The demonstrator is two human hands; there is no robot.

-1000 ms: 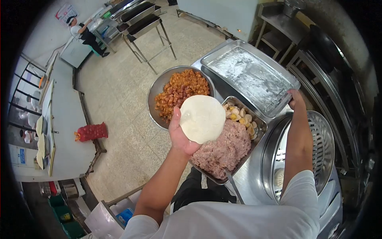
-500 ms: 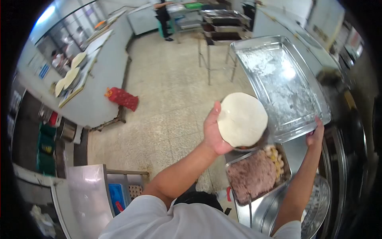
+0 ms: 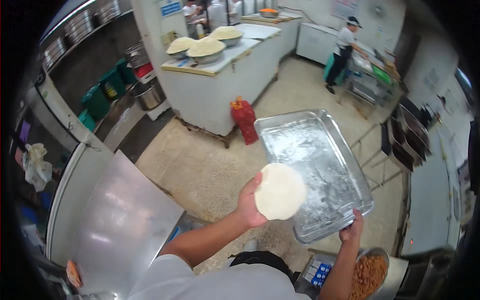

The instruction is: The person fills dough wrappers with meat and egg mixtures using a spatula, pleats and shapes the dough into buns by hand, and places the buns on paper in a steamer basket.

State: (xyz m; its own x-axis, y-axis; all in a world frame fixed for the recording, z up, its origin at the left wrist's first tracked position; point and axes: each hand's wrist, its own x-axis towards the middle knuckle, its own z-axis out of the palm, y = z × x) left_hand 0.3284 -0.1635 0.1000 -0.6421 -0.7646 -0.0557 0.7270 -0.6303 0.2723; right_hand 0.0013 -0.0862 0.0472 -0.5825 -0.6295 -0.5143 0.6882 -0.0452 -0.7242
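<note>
My left hand point(image 3: 250, 202) holds a round, flat sheet of pale dough point(image 3: 281, 191), which rests on the palm with the thumb over its edge. A large rectangular metal tray point(image 3: 315, 160), with whitish smears on its bottom, is gripped by my right hand point(image 3: 353, 227) at its lower right corner. The tray hangs in the air above the floor, tilted. The dough overlaps the tray's left side in the view; whether they touch I cannot tell.
A steel table point(image 3: 125, 205) stands at the left. At the lower right is a bowl of reddish-brown filling point(image 3: 369, 277). A counter point(image 3: 200, 95) bears heaped bowls, with a red mesh sack point(image 3: 244, 122) beside it. A person point(image 3: 344, 52) stands at the back.
The view has swung left, towards the steel table and counter. The dough and tray have come along in my hands, and the meat pan and steamer have left the view.
</note>
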